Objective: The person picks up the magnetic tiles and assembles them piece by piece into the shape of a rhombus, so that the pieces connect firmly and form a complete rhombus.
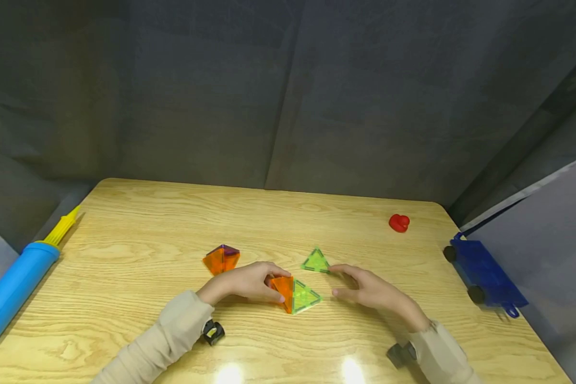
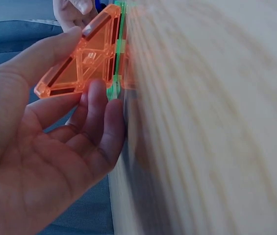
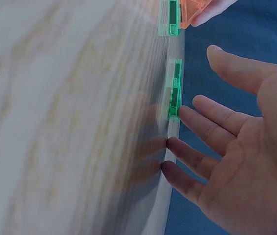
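Observation:
My left hand [image 1: 254, 282] pinches an orange triangular magnetic tile [image 2: 90, 58] between thumb and fingers. That tile is raised at a tilt from the table, one edge against a translucent green triangle tile [image 1: 304, 296] lying flat. To the right, my right hand [image 1: 369, 287] has its fingers spread. Its index fingertip is right at the corner of a second green triangle tile [image 1: 316, 261], also flat on the wood. Nothing is gripped in the right hand, as its open palm [image 3: 256, 156] shows in the right wrist view.
Behind the left hand sits an orange and purple tile shape [image 1: 222, 260]. A small red toy [image 1: 399, 223] lies at the back right of the wooden table [image 1: 173, 213]. A blue wheeled toy [image 1: 485, 274] stands along the right edge, a blue and yellow pump [image 1: 21, 288] along the left.

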Demonstrator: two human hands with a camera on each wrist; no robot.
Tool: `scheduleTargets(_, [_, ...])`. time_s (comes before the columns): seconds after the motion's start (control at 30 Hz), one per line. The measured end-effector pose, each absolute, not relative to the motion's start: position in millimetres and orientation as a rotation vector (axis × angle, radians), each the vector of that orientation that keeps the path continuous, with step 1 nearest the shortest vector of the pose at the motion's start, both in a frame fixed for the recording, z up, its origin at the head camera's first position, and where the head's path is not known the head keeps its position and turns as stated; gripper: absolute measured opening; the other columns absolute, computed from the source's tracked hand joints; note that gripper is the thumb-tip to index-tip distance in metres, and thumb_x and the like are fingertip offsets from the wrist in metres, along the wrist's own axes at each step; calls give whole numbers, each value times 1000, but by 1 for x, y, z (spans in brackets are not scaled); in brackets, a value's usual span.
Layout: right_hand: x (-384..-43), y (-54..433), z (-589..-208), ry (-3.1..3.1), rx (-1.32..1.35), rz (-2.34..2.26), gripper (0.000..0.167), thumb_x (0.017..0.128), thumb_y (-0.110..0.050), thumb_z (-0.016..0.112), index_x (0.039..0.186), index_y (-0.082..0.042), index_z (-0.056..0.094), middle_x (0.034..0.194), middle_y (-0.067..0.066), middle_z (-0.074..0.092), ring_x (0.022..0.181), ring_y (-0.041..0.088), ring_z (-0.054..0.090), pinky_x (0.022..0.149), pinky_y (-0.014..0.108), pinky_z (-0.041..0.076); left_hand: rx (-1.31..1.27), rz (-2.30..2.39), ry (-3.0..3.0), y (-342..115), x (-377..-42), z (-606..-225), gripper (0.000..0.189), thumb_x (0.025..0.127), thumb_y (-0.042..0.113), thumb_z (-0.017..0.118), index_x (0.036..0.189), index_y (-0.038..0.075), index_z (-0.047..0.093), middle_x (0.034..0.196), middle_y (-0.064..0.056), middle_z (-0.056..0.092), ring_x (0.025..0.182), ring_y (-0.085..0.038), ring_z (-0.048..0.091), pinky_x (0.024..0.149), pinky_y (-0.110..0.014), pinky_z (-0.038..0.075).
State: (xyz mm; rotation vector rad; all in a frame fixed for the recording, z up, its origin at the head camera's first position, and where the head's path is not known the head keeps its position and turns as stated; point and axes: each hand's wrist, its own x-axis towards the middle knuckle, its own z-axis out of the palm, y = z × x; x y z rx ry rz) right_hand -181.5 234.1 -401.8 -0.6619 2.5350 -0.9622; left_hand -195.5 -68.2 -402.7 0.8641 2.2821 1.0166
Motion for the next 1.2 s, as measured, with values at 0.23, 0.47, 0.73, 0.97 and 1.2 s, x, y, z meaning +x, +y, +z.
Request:
scheduleTargets(0.23, [-189, 235, -401, 2588, -660, -986, 59, 91, -30, 64, 140, -4, 43, 140, 20, 46, 130, 44, 38, 102, 57, 35, 866, 1009, 2284, -68, -195, -403, 55, 86, 24, 71, 135, 6, 53, 114, -5, 55, 74, -10, 46, 65, -23, 41])
scheduleTargets(0.47, [-215, 234, -407, 2585, -696, -1027, 65, 90, -24, 67, 143, -1, 37, 143, 22, 40, 128, 44, 39, 100, 58, 36, 858, 1002, 2286, -68, -194, -403, 55, 87, 24, 71, 135, 7, 53, 118, -7, 55, 73, -10, 45, 64, -23, 40])
scheduleTargets(0.73, [-238, 221, -412, 2551, -718, -1053, 70, 87, -22, 71, 143, 0, 36, 144, 23, 39, 135, 45, 29, 108, 57, 26, 849, 991, 2294, -67, -195, -403, 55, 86, 25, 71, 135, 8, 53, 112, -3, 55, 73, -9, 46, 65, -24, 41])
scheduleTargets(0.97, [-247, 214, -413, 2535, -760, -986, 70, 84, -17, 73, 141, 3, 38, 143, 24, 40, 136, 46, 27, 108, 60, 23, 836, 988, 2297, -67, -196, -404, 55, 86, 26, 71, 135, 9, 54, 105, -2, 55, 74, -10, 45, 65, -24, 40])
scheduleTargets(1.2, [-247, 209, -414, 2603, -743, -910, 60, 82, -13, 75, 134, -3, 47, 138, 19, 45, 132, 42, 33, 106, 61, 25, 838, 983, 2307, -68, -198, -405, 55, 86, 27, 72, 135, 10, 54, 114, -3, 56, 76, -11, 45, 66, -25, 40])
